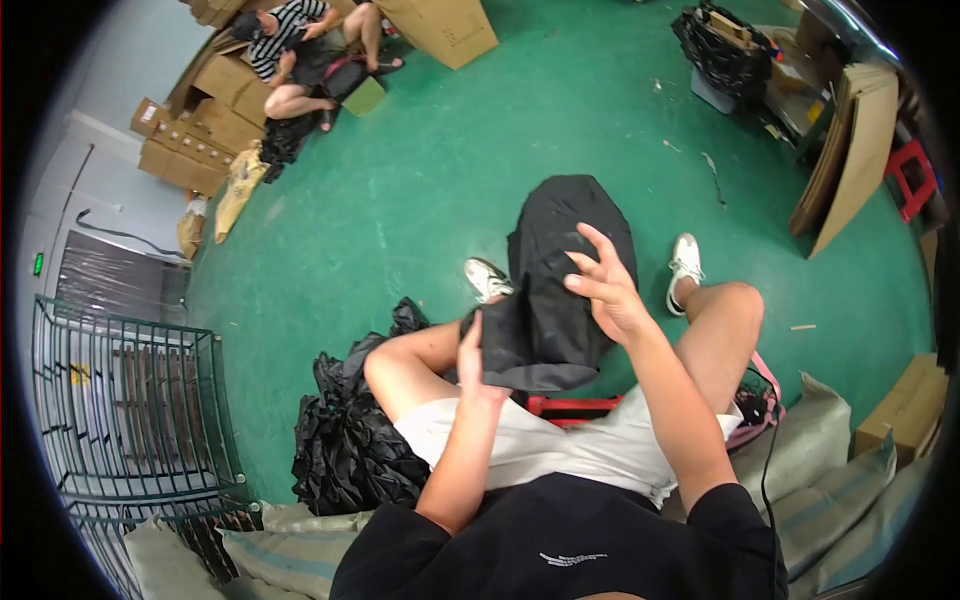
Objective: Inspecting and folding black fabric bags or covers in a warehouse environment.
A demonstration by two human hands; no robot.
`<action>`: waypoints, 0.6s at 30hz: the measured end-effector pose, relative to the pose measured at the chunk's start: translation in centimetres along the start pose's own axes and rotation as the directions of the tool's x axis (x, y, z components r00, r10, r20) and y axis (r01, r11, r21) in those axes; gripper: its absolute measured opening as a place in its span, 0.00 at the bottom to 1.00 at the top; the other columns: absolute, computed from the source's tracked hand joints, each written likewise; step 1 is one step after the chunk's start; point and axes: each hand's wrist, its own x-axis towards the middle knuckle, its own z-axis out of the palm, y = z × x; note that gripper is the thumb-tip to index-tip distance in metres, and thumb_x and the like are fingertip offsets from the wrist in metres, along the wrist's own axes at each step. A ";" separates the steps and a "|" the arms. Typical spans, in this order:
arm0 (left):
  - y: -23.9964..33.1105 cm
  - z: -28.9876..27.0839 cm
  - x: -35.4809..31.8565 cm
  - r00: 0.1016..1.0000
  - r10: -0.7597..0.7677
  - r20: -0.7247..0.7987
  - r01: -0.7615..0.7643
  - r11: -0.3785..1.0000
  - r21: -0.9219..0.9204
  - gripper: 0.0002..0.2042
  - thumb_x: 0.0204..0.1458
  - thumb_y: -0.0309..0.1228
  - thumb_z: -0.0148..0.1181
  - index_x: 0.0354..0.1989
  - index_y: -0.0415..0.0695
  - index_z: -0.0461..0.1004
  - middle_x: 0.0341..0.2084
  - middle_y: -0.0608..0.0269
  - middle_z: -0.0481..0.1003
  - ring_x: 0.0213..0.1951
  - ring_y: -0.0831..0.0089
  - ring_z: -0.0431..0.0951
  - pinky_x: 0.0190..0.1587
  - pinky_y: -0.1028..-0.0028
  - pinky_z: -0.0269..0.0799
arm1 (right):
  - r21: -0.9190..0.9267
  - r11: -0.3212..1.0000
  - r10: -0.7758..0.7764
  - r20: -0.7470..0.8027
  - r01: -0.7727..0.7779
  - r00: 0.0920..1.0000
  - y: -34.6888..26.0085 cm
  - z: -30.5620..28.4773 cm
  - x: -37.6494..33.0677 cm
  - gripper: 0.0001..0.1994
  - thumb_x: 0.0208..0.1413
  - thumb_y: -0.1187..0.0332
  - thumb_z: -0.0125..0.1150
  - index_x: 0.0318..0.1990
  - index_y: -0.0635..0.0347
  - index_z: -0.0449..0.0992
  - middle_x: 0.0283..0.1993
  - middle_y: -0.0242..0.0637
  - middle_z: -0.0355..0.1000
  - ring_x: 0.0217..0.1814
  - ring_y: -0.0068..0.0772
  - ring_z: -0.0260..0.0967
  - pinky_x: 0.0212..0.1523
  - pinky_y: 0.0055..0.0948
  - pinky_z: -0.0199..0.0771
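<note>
Black fabric bag (572, 210), one: beneath right hand (610, 292), that hand spread, unclenched; left hand (479, 372) at its edge, grip unclear. Risk: could slip through weak left hold.

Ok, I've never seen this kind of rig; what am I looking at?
No machine here: these are a person's bare hands. The one picture comes from a wide fisheye camera on the head, looking down, so straight edges look bent. The left hand is at the left edge of a black cloth-like piece; its grip is partly hidden. The right hand is open over the piece; contact is unclear. On the green floor, a crumpled black heap lies to the left; farther off, a co-worker sits by cardboard boxes.
</note>
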 end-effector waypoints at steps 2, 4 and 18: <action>0.8 0.6 -0.2 0.990 -0.011 0.143 0.014 1.000 -0.025 0.25 0.65 0.44 0.43 0.59 0.34 0.67 0.56 0.51 0.72 0.57 0.58 0.72 0.63 0.62 0.63 | -0.111 0.993 0.049 -0.008 -0.049 0.999 0.5 0.5 0.0 0.46 0.46 0.82 0.67 0.70 0.53 0.45 0.68 0.61 0.47 0.68 0.39 0.53 0.60 0.35 0.65; 1.0 1.9 0.0 0.986 -0.045 0.161 0.056 0.996 -0.068 0.24 0.64 0.44 0.46 0.56 0.33 0.69 0.54 0.49 0.73 0.55 0.58 0.74 0.62 0.62 0.65 | -0.183 0.983 0.014 -0.107 -0.034 0.994 2.2 -0.8 0.2 0.38 0.45 0.84 0.66 0.64 0.56 0.57 0.61 0.59 0.60 0.60 0.37 0.63 0.55 0.35 0.70; 3.9 6.5 7.5 0.999 0.000 0.046 -0.019 0.916 0.400 0.15 0.55 0.25 0.57 0.50 0.32 0.71 0.44 0.48 0.77 0.46 0.58 0.79 0.53 0.59 0.74 | -0.079 0.974 -0.222 -0.473 0.210 0.853 -4.0 -5.2 2.4 0.09 0.63 0.77 0.49 0.48 0.59 0.71 0.36 0.35 0.75 0.36 0.26 0.74 0.38 0.25 0.77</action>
